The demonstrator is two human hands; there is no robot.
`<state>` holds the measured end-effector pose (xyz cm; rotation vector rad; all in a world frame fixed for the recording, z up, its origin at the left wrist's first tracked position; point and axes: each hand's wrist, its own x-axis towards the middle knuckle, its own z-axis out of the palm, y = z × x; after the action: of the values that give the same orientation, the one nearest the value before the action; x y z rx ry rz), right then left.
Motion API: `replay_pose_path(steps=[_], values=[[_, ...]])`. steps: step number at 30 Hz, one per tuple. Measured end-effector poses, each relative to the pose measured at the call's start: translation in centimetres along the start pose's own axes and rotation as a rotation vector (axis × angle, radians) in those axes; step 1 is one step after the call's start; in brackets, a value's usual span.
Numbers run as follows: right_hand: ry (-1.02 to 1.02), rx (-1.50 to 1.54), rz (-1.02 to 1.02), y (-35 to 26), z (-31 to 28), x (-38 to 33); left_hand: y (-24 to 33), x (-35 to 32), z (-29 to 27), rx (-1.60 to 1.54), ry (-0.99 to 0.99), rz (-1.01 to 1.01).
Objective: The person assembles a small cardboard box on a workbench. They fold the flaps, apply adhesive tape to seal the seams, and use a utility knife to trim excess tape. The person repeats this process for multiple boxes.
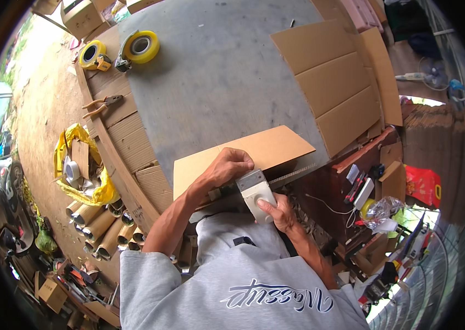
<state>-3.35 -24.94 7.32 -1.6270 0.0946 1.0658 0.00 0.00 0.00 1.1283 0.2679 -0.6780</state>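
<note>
My right hand grips a cream-white, block-shaped tool with a grey metal plate at its far end, the thumb lying on its face. My left hand is closed just above that metal end. Its fingertips are pressed together, and whether they hold something small cannot be made out. Beneath my left hand and wrist a tan cardboard piece lies along the near edge of the grey table top.
Creased cardboard sheets cover the table's right side. Two yellow tape rolls in dispensers and pliers lie at the left. A yellow bag and cardboard tubes stand below left; cluttered tools are at right.
</note>
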Motion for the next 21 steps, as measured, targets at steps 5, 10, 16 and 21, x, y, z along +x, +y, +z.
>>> replay_pose_path(steps=[5, 10, 16, 21], values=[[0.005, 0.105, 0.146, 0.0, 1.0, -1.6, -1.7, 1.0, -1.7, -0.046, 0.224, -0.031], [0.064, 0.221, 0.153, -1.4, 1.4, -0.1, -0.5, 2.6, -2.9, 0.178, 0.252, 0.129], [0.080, 0.210, 0.251, -2.4, 1.4, -1.0, 0.3, 1.4, -1.4, 0.408, 0.313, 0.100], [0.117, 0.201, 0.308, -1.9, 1.3, -1.6, -0.7, 0.6, 0.0, 0.688, 0.308, 0.153]])
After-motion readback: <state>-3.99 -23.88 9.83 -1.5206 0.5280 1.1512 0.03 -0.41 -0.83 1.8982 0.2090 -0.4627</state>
